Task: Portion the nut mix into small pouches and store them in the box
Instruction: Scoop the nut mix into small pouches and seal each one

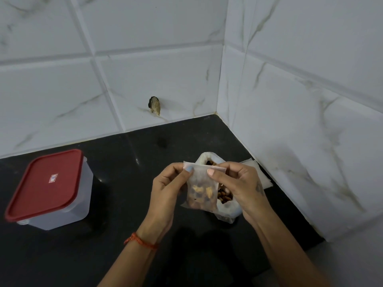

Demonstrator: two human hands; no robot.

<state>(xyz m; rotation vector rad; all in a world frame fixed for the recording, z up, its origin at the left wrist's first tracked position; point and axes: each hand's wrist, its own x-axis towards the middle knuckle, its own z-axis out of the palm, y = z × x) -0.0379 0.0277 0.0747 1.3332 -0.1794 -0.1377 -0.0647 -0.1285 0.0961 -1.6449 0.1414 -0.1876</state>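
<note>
Your left hand [165, 183] and right hand [238, 183] each pinch a top corner of the small pouch [202, 187] of nuts, above the big nut bag [224, 206]. The box [51, 193] sits closed on the desk [128, 162], far left; its lid label is too blurry to read.

White marble-veined wall tiles [290, 100] corner a black countertop [128, 183].

Big bag [227, 210] mostly hidden behind small pouch [202, 189] and right hand [238, 183]. Box [62, 204] inside hidden under red lid [44, 185]. Lid sticker [53, 178] too small to read. Flat pouches [262, 175] partly hidden behind right hand.
</note>
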